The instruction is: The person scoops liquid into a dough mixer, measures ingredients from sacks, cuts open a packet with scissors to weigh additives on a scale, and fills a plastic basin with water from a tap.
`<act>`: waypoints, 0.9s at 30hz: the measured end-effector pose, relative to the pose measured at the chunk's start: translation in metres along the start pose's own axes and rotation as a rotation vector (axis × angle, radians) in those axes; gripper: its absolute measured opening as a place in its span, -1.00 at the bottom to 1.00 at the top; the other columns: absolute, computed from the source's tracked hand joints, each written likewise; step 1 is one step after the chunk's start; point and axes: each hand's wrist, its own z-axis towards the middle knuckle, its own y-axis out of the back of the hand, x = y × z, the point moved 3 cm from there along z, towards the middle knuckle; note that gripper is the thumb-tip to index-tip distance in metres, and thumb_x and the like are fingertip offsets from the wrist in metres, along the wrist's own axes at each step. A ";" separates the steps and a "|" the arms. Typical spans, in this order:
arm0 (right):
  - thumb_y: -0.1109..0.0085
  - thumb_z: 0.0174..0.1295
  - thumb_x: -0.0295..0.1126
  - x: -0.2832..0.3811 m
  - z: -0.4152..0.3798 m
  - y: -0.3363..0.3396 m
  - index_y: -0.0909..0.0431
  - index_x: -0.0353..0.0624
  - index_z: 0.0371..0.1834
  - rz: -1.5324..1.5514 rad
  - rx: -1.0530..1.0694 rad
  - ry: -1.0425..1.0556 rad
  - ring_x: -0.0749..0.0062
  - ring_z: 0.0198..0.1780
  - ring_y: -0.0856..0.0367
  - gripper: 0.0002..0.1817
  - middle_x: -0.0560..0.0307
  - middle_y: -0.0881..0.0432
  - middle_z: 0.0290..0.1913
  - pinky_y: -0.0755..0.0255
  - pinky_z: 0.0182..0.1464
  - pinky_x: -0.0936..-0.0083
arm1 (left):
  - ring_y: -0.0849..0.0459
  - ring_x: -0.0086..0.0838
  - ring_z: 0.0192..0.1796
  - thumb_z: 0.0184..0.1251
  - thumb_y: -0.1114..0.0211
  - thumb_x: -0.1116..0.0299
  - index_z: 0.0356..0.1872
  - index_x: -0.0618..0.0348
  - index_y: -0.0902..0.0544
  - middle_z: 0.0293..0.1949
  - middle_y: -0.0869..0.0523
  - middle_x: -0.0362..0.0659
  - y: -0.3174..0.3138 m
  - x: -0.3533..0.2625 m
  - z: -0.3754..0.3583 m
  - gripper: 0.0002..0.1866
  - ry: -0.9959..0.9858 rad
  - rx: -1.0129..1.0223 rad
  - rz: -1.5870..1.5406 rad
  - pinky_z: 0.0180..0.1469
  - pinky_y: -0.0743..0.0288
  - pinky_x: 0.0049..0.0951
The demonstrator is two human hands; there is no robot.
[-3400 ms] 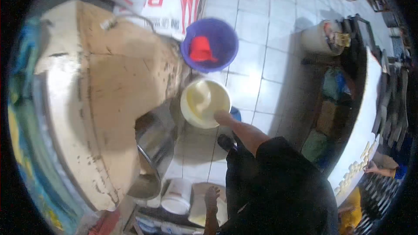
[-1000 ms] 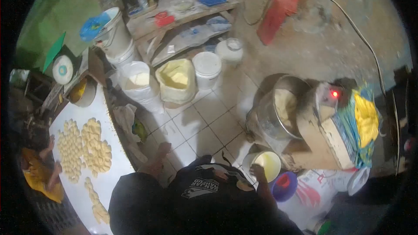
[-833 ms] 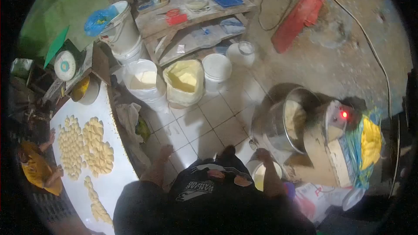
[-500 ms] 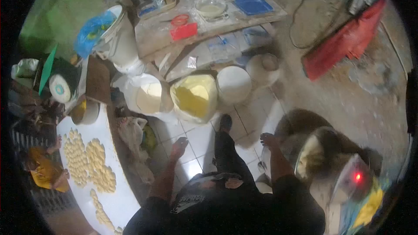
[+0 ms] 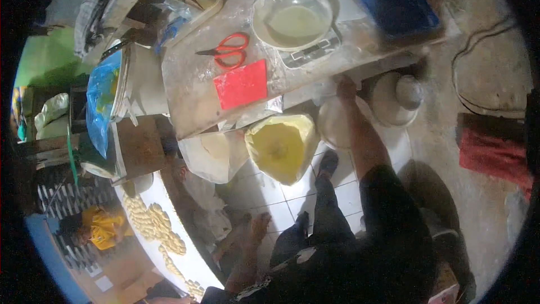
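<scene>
My right hand [image 5: 347, 86] is stretched forward at the front edge of the floury table [image 5: 188, 93], above a round white container [image 5: 333, 124]; its fingertips are too blurred to read. Low over the tiled floor, my left hand [image 5: 259, 227] hangs with its fingers loosely apart and nothing visible in it. On the table, a wide bowl [image 5: 292, 18] rests on a scale [image 5: 310, 52]. Red-handled scissors [image 5: 232, 50] and a flat red piece [image 5: 241, 84] lie to its left, a blue tray [image 5: 396, 8] to its right. A yellow-lined sack [image 5: 281, 149] stands below the table.
A whitish sack [image 5: 211, 155] and a lidded container [image 5: 395, 98] flank the yellow-lined one. At left are a tall bucket [image 5: 138, 81] and a white board [image 5: 169, 205] bearing many dough pieces [image 5: 154, 225]. A person in yellow [image 5: 105, 228] is beyond it.
The view has moved nearer the table and turned. My right hand has reached forward from beside my body to the table's front edge. My left hand stays low.
</scene>
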 end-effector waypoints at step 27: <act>-0.06 0.38 -0.21 0.043 -0.029 0.066 -0.49 -0.03 0.15 1.165 -0.191 -0.772 0.37 -0.02 -0.58 -0.67 0.13 -0.62 0.03 -0.42 -0.14 0.41 | -0.68 -0.38 -0.07 0.44 -0.17 0.17 0.17 0.29 -0.51 -0.07 -0.68 -0.07 0.032 -0.029 -0.047 -0.56 0.251 -0.158 -0.219 -0.06 -0.53 -0.37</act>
